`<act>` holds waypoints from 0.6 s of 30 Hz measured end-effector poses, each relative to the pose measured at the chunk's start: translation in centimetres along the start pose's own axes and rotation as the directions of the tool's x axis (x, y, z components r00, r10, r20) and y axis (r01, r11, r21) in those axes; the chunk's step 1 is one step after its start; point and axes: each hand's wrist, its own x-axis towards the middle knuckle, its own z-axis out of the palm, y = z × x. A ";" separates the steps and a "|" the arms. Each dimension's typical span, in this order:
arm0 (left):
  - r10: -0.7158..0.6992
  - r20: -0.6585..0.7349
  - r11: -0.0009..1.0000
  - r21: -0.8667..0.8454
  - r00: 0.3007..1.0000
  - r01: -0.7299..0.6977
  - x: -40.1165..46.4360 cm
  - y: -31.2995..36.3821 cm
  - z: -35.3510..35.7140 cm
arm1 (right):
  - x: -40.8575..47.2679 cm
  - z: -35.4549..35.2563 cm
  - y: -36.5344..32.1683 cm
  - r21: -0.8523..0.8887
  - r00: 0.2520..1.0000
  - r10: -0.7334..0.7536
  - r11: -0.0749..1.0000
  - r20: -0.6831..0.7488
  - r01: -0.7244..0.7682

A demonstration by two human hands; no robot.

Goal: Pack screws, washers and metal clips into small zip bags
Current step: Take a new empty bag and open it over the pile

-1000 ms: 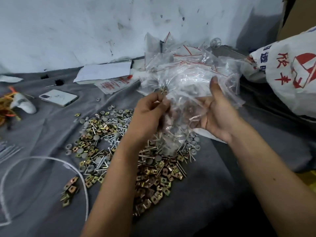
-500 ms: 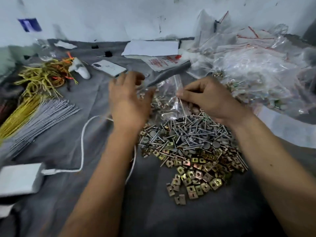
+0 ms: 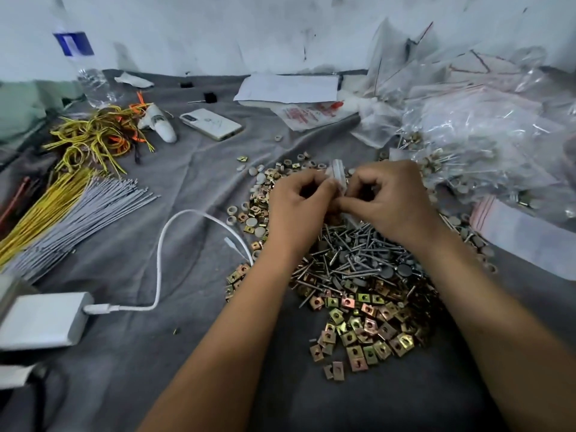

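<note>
Above the screws (image 3: 352, 254) and metal clips (image 3: 361, 332): left hand (image 3: 296, 210) and right hand (image 3: 389, 204), each grip pinching one small zip bag (image 3: 338, 173).

two hands (image 3: 343, 201), one phone (image 3: 211, 123), one bottle (image 3: 84, 63)

On the grey cloth (image 3: 156, 353), a white power bank (image 3: 43, 319) with a white cable (image 3: 160, 254) lies at the left edge, grey and yellow wire ties (image 3: 62, 210) beyond it, and a white phone (image 3: 212, 123) and clear plastic bottle (image 3: 90, 73) near the far edge.
</note>
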 end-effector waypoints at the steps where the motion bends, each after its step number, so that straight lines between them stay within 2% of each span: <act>1: -0.023 0.023 0.999 -0.044 0.999 0.024 0.0 -0.1 0.0 | -0.1 0.0 0.0 0.046 1.000 0.005 0.999 -0.009 -0.005; 4: -0.045 0.098 0.988 -0.143 0.994 0.058 0.0 -0.1 -0.1 | -0.2 -0.1 0.4 0.187 0.998 0.046 0.982 -0.044 -0.037; 6: -0.020 0.117 0.992 -0.125 0.993 0.035 0.0 -0.2 -0.2 | -0.2 -0.2 0.7 0.221 0.995 0.085 0.973 -0.057 -0.070; 12: 0.069 0.128 0.995 0.058 0.989 -0.077 -0.1 0.0 -0.6 | -0.3 -0.4 0.9 0.128 0.995 0.095 0.987 0.029 -0.098; 15: 0.092 0.133 0.992 0.072 0.987 -0.102 -0.1 0.1 -0.6 | -0.1 -0.7 0.7 0.039 0.995 0.061 0.997 0.079 -0.064; 18: 0.107 0.131 0.991 0.069 0.986 -0.117 0.0 0.2 -0.6 | 0.1 -0.8 0.4 0.020 0.996 0.043 0.999 0.072 -0.045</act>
